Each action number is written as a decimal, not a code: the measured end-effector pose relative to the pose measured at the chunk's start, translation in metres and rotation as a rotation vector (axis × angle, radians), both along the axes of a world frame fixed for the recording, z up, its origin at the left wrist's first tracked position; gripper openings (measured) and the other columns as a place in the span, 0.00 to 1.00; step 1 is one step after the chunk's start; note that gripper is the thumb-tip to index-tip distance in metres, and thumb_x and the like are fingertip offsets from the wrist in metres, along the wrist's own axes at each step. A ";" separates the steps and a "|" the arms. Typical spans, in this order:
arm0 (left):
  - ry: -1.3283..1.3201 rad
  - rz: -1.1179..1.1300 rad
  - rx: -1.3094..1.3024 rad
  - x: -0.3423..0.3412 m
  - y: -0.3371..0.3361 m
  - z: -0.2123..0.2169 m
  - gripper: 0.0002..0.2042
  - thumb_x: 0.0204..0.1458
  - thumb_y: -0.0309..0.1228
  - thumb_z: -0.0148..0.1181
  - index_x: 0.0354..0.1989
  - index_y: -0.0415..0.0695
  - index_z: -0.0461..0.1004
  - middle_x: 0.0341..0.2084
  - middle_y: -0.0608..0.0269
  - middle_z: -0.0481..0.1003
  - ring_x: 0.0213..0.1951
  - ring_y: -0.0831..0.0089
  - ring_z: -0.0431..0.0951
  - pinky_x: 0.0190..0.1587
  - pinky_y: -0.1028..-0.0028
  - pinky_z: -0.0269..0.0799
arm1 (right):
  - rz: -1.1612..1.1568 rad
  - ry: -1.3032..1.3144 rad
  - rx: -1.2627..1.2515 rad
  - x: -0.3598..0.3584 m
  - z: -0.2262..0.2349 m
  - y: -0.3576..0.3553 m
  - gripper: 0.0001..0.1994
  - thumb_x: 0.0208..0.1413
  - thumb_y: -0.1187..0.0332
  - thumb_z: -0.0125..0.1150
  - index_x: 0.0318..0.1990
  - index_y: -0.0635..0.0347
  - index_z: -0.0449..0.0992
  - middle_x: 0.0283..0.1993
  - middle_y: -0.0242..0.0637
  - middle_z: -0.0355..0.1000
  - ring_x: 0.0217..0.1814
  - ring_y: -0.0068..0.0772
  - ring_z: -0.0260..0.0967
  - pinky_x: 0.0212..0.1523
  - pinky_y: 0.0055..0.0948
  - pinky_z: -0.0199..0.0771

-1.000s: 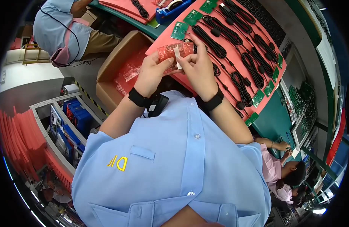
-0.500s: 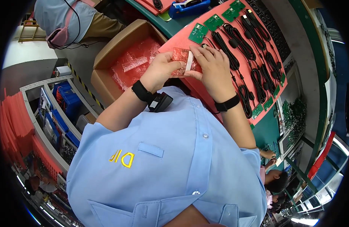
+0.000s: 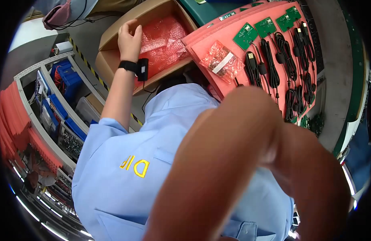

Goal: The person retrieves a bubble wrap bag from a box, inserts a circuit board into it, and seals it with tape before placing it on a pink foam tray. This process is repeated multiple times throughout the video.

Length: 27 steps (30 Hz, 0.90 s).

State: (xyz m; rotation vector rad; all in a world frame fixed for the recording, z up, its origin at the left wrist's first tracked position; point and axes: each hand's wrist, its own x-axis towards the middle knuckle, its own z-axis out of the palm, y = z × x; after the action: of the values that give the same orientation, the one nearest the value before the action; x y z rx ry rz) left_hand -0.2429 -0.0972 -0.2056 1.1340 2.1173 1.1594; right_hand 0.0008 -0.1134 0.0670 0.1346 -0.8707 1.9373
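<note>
A crinkled clear-red bubble bag (image 3: 216, 56) with a white label strip lies on the pink foam sheet (image 3: 197, 38), untouched by either hand. My left hand (image 3: 130, 40), with a black wrist strap, is raised over the left part of the cardboard box (image 3: 107, 38). Its thumb and fingers are apart, with nothing visible between them. Red bubble bags (image 3: 165, 42) lie inside the box. My right hand (image 3: 241, 132) looms large and blurred close to the camera, hiding part of the foam sheet and my shirt. Its fingers cannot be made out.
Green circuit boards (image 3: 245, 35) with coiled black cables (image 3: 270, 64) lie in rows on the foam. Left of the box stands a grey rack (image 3: 44, 60) holding blue bins (image 3: 72, 78). A person (image 3: 58, 14) is partly visible at the upper left.
Both hands have let go of the red bubble bag, which now lies on the foam. My left hand has moved left over the box; my right hand has come up close to the camera.
</note>
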 end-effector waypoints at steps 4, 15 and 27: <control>0.265 -0.161 -0.472 -0.060 -0.010 -0.143 0.12 0.52 0.32 0.56 0.44 0.48 0.74 0.52 0.56 0.69 0.54 0.58 0.68 0.56 0.64 0.65 | 0.038 -0.130 -0.006 -0.019 -0.027 0.028 0.44 0.44 0.30 0.49 0.45 0.72 0.73 0.43 0.49 0.71 0.43 0.46 0.65 0.44 0.33 0.68; 0.560 -0.802 -1.020 -0.018 -0.018 -0.259 0.13 0.56 0.30 0.44 0.45 0.50 0.75 0.68 0.59 0.49 0.70 0.57 0.41 0.68 0.53 0.38 | 0.151 -0.411 0.006 -0.057 -0.103 0.081 0.39 0.46 0.33 0.52 0.40 0.70 0.74 0.41 0.46 0.70 0.41 0.43 0.67 0.44 0.31 0.69; 0.764 -0.803 -0.979 -0.018 -0.005 -0.275 0.17 0.57 0.28 0.43 0.55 0.45 0.64 0.56 0.55 0.66 0.56 0.60 0.68 0.56 0.55 0.63 | 0.093 -0.667 0.192 0.001 -0.068 0.099 0.34 0.48 0.36 0.56 0.36 0.67 0.75 0.37 0.43 0.69 0.39 0.41 0.69 0.43 0.29 0.71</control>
State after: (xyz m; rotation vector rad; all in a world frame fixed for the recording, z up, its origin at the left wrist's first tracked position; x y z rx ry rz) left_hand -0.2611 -0.1025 -0.4807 1.7205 1.8830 -0.7154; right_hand 0.0014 -0.0143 -0.0014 -0.3878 -1.5069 2.0045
